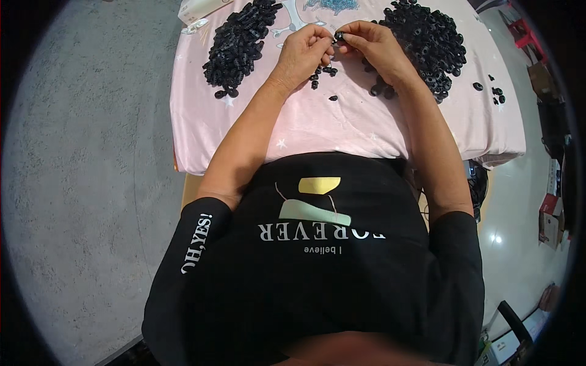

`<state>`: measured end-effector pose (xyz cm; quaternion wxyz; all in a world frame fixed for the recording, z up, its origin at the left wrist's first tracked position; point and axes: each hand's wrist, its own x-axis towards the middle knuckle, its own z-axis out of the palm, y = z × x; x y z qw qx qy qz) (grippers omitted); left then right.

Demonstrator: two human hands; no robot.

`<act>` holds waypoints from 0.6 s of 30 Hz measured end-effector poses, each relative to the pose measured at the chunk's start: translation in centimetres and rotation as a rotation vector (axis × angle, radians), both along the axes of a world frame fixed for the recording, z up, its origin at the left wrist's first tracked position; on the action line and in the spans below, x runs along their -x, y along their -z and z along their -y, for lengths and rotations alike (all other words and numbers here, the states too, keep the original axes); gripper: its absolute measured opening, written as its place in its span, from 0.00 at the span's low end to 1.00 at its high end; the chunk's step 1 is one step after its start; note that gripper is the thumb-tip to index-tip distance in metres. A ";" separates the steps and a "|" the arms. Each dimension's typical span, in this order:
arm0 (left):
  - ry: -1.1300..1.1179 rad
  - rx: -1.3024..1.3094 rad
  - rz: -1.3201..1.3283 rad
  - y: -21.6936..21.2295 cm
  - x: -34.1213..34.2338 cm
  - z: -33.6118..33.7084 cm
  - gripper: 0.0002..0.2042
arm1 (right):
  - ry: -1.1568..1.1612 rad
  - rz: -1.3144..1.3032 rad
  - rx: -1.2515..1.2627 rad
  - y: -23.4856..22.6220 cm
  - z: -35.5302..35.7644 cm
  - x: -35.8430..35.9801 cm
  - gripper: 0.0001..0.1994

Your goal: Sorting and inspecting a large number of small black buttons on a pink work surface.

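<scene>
Over the far part of the pink cloth, my left hand and my right hand meet fingertip to fingertip. Between the right thumb and forefinger sits a small black round plastic part. The left fingers are pinched right beside it; what they hold is too small to make out. Just below the left hand lie several small black pieces, and one more black piece lies apart, nearer to me. A large heap of loose black parts spreads beside my right hand, partly behind it.
A long pile of ridged black parts lies on the left of the pink cloth. Clear bluish bits lie at the far edge. A few stray black parts are at the right. Beyond the table stands a red stool.
</scene>
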<state>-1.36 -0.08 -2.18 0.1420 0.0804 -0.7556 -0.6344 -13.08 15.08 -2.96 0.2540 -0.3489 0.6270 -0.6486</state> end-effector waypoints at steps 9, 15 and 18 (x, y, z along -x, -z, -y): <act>0.013 -0.069 -0.048 -0.1 0.0 0.2 0.06 | 0.001 0.001 -0.021 -0.2 -0.1 -0.2 0.10; 0.083 -0.127 -0.045 -0.4 -0.3 0.3 0.06 | -0.011 0.003 -0.052 -1.1 -0.3 -0.7 0.10; 0.079 -0.109 -0.049 -0.4 -0.3 0.2 0.07 | -0.013 0.029 -0.022 -0.9 -0.2 -0.7 0.10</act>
